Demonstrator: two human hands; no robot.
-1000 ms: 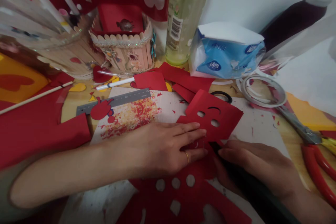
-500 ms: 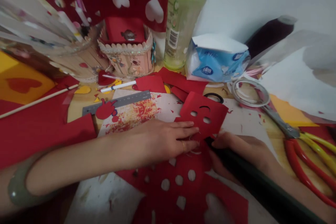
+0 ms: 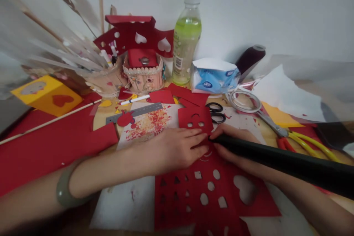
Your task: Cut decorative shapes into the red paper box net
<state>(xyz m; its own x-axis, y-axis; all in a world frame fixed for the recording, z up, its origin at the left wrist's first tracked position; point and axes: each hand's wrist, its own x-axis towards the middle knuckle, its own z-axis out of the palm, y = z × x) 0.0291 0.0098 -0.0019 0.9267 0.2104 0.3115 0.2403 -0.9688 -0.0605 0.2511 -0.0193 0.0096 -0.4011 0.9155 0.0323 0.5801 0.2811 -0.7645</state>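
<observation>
My left hand (image 3: 177, 146) lies with its fingers stretched out, pressing down on a red sheet of card (image 3: 195, 115). Cut-outs of several shapes, among them ovals, triangles and a heart, run through this card, and curved lines sit near its top. My right hand (image 3: 231, 145) grips a long black pen-like tool (image 3: 265, 155). The tool's tip meets the card just beside my left fingertips, where fine detail is hidden. Beneath the card is a white work sheet (image 3: 124, 199) with red and yellow specks.
Black-handled scissors (image 3: 218, 117) lie behind the card. Rightward are a tape roll (image 3: 258, 106) and large pliers-like shears (image 3: 280, 131). A bottle (image 3: 184, 51), tissue pack (image 3: 214, 81) and decorated box (image 3: 143, 82) stand behind. Leftward are a grey ruler (image 3: 146, 110) and a yellow box (image 3: 44, 97).
The camera view has tilted up and back, showing more wall. The red card has turned straighter. The black tool's rear end has swung up to a flatter angle; my left hand still presses the card.
</observation>
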